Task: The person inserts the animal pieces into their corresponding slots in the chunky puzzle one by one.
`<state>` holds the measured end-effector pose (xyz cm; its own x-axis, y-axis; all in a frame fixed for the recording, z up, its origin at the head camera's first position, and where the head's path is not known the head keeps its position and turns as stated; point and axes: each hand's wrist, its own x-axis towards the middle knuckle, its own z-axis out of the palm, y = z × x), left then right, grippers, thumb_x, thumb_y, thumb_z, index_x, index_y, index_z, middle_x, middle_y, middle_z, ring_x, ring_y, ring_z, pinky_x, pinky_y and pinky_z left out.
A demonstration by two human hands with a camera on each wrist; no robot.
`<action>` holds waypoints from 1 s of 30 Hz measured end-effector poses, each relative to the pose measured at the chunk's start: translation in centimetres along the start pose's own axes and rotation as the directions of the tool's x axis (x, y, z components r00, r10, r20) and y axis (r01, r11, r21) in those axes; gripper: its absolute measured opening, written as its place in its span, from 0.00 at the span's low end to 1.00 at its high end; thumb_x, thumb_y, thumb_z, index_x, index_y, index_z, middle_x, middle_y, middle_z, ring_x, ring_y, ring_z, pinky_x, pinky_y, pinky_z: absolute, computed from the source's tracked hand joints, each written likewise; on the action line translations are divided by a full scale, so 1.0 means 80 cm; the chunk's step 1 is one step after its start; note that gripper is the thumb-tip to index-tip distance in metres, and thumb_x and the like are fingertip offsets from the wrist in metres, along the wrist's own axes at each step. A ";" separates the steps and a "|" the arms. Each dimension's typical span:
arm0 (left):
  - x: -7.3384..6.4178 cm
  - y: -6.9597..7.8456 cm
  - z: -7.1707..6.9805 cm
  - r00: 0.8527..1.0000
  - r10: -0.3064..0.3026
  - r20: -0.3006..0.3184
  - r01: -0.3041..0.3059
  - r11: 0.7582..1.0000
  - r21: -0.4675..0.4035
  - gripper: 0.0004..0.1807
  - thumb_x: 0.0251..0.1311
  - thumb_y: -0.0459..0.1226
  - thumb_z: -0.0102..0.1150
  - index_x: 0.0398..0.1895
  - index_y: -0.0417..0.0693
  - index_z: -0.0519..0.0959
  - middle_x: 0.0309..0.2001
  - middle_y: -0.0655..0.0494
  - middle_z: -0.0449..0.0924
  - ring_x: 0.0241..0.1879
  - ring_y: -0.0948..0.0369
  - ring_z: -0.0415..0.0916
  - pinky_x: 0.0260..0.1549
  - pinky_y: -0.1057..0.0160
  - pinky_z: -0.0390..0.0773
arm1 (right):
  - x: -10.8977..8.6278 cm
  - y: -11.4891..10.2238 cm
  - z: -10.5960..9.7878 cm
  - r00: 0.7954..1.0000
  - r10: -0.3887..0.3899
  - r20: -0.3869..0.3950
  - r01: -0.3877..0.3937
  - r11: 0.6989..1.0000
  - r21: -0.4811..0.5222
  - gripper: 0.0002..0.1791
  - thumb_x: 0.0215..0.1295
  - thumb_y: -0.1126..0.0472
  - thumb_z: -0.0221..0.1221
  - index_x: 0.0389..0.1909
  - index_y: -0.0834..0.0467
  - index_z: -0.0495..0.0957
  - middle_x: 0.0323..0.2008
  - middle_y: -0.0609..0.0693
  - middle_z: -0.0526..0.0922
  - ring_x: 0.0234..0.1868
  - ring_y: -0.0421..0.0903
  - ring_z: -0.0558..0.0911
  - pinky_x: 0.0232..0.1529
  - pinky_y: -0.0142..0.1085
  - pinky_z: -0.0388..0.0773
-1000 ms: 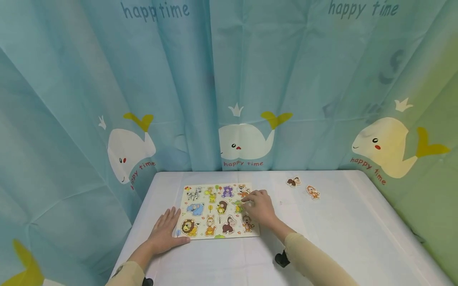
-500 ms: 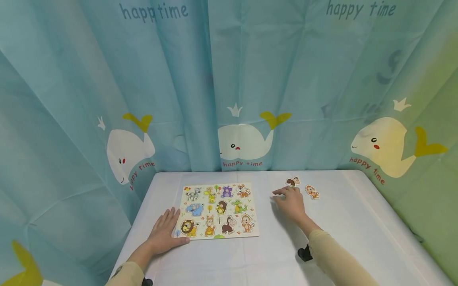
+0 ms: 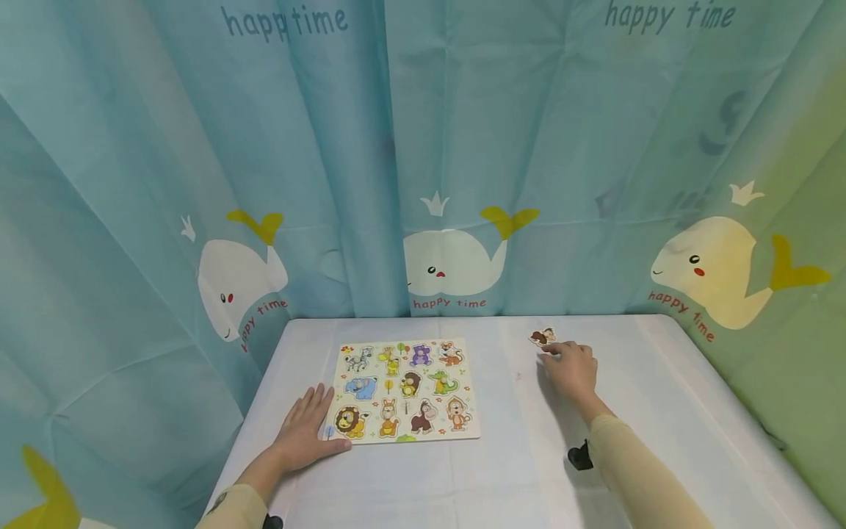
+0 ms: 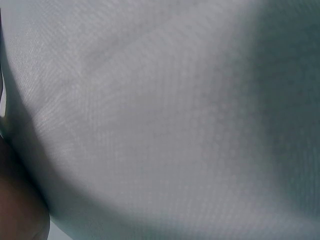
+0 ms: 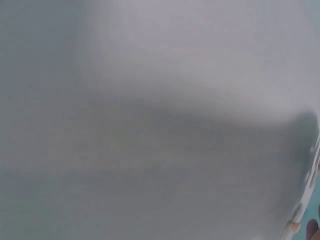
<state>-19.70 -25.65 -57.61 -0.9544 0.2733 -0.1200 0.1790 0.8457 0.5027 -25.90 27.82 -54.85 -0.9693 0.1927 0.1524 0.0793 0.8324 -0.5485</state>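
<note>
A flat puzzle board point(image 3: 375, 367) with cartoon animals in rows lies on the left part of the table. My left hand point(image 3: 304, 426) rests at its lower left corner, fingers spread, the thumb along the front edge. On the right, my right hand point(image 3: 571, 367) hovers over the table with fingers loosely bent. Just beyond its fingertips lies a loose brown gorilla puzzle piece point(image 3: 540, 337). The spot where the monkey puzzle piece was is covered by this hand. In the right wrist view only fingertips point(image 5: 312, 230) show at the lower right.
The table point(image 3: 502, 470) has a white cloth. Behind it hangs a blue curtain point(image 3: 344, 184) printed with whales, and a greenish stretch of it runs along the right side. Blurred pale fabric fills most of both wrist views.
My right hand has left the board and moved right across the table to the loose pieces. It now hides the monkey piece. The left hand and the board have stayed put.
</note>
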 end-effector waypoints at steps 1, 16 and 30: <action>0.000 0.000 0.000 1.000 -0.002 0.001 0.002 1.000 0.001 0.68 0.49 0.70 0.67 0.81 0.37 0.49 0.81 0.35 0.40 0.79 0.37 0.33 0.76 0.38 0.34 | 0.003 0.000 0.001 1.000 0.011 0.002 -0.011 1.000 -0.006 0.18 0.72 0.55 0.59 0.54 0.63 0.84 0.55 0.67 0.79 0.63 0.72 0.64 0.61 0.68 0.58; -0.006 0.013 -0.010 1.000 0.016 0.005 -0.016 0.999 -0.029 0.67 0.50 0.68 0.68 0.80 0.35 0.50 0.80 0.32 0.42 0.79 0.36 0.34 0.76 0.37 0.34 | 0.040 0.006 0.011 0.980 0.171 -0.104 -0.173 0.985 -0.008 0.21 0.71 0.53 0.59 0.55 0.65 0.83 0.54 0.70 0.78 0.58 0.71 0.67 0.55 0.66 0.62; -0.006 0.018 -0.017 0.998 -0.040 0.057 0.039 0.999 0.014 0.66 0.51 0.67 0.68 0.82 0.38 0.48 0.81 0.36 0.40 0.80 0.38 0.32 0.76 0.39 0.34 | 0.053 0.001 0.018 0.965 0.235 -0.120 -0.238 0.971 -0.013 0.20 0.72 0.54 0.59 0.54 0.66 0.83 0.53 0.71 0.78 0.56 0.70 0.67 0.56 0.65 0.61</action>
<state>-19.32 -25.20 -55.71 -0.9456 0.2653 -0.1884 0.1452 0.8622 0.4854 -30.38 27.96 -55.42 -0.8884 0.4439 0.1171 0.3107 0.7691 -0.5585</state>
